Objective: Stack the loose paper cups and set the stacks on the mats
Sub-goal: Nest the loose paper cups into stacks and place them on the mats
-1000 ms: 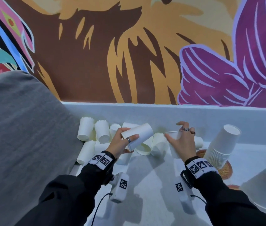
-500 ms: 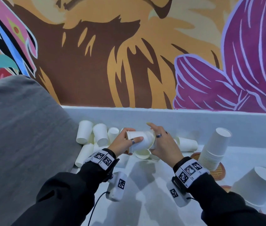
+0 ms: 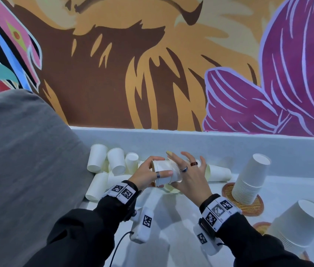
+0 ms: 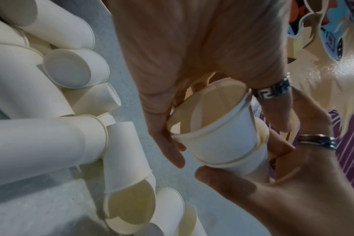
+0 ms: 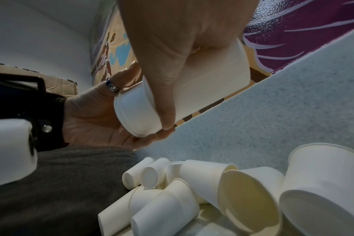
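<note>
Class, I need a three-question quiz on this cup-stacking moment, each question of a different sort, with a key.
1. True or false: the left hand is empty.
2. How many nested cups show in the left wrist view? A) one B) two C) four
3. Fill in: the tall stack stands on a woven ____.

Key: 1 false, it grips the cups, which the right hand also holds; 2 B; 3 mat.
</note>
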Available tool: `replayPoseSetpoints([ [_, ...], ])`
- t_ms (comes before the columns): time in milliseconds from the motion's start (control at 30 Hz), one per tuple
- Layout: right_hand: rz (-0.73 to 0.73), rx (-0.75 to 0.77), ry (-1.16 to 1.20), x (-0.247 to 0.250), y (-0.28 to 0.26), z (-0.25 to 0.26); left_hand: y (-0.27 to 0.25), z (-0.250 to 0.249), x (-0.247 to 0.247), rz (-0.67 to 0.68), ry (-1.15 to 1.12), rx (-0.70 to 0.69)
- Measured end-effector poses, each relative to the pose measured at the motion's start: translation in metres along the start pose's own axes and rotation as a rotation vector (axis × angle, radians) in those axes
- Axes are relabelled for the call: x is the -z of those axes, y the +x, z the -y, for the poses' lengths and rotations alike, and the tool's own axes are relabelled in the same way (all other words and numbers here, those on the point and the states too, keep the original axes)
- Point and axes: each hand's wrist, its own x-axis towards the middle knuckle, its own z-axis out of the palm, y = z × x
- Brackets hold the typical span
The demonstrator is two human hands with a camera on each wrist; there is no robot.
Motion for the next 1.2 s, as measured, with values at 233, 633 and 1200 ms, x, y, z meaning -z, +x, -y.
replayPoseSetpoints([
  [233, -0.041, 0.060, 0.359, -0.010, -0.006, -0.005, 0.006, 0.004, 0.001, -0.052, -0.060, 0.001],
  [633, 0.099, -0.788, 0.349, -0.029, -0.020, -0.078, 0.019, 0.008, 0.023, -0.205, -0.076, -0.033],
  [1200, 0.336, -0.971, 0.262, -0.072, -0.037, -0.097, 0.017, 0.008, 0.030, -0.230, -0.123, -0.047],
])
